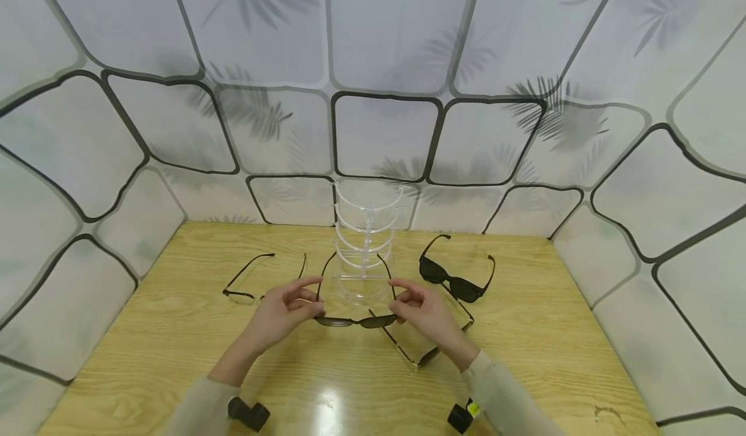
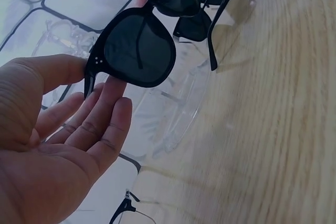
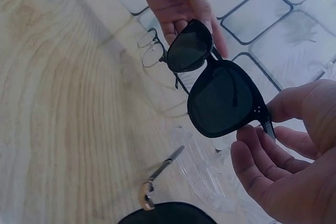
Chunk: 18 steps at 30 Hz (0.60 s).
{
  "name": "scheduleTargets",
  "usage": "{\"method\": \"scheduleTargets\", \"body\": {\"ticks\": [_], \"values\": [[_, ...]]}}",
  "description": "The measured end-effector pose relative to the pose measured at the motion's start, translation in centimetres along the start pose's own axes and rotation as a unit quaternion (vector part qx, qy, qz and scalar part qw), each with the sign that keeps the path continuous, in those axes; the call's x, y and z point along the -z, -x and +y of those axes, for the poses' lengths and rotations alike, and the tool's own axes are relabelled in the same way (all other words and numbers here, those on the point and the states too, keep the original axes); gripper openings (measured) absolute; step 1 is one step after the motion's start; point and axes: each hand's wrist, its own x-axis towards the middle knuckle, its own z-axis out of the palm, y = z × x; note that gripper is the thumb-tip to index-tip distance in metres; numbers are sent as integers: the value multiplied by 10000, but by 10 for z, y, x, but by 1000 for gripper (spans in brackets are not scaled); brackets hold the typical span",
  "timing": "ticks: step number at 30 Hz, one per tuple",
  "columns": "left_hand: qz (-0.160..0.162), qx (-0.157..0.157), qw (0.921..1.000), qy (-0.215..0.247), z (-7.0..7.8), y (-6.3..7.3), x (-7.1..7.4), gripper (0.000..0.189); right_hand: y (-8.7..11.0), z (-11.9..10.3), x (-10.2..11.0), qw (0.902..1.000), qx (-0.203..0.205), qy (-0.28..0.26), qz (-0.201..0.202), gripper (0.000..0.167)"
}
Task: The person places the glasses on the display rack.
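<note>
Pale sleeves (image 1: 507,394) lay closest, with a black wrist camera (image 1: 248,415) by the left cuff and another (image 1: 460,418), beside a yellow patch, by the right. Ahead of them, the left hand (image 1: 287,309) and the right hand (image 1: 428,313) each pinched one hinge end of the shades (image 1: 335,322) between thumb and fingers. The shades hung above the table (image 1: 524,358) between the two grips, their arms spread and pointing away toward a clear tiered stand (image 1: 367,235) just beyond; whether they touched it could not be told.

Left of the left grip lay thin-rimmed glasses (image 1: 239,295), partly hidden. A gold-trimmed pair (image 1: 428,357) rested beneath the right grip, and a black pair (image 1: 464,289) beyond it to the right.

The table was yellowish, streaky wood, with glare between the forearms and a dark curved mark far right of the grips. Pale walls (image 1: 384,138), patterned with dark-outlined rounded cells and grey leaves, rose behind the stand and along both sides.
</note>
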Motion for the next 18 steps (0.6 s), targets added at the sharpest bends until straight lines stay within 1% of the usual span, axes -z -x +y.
{"method": "scheduleTargets", "body": {"ticks": [3,6,11,18], "values": [[130,-3,9999,78,1,-5,-2,55,-4,-1,3,10000,-17,-5,63,50],[249,-27,9996,157,1,-10,-4,52,-9,-2,5,9997,-107,-16,208,49],[411,-15,9989,206,0,-16,-5,47,-17,-1,6,9990,-134,-11,426,47],[634,38,9974,341,1,-28,-7,42,-28,0,8,9984,-157,-20,537,46]]}}
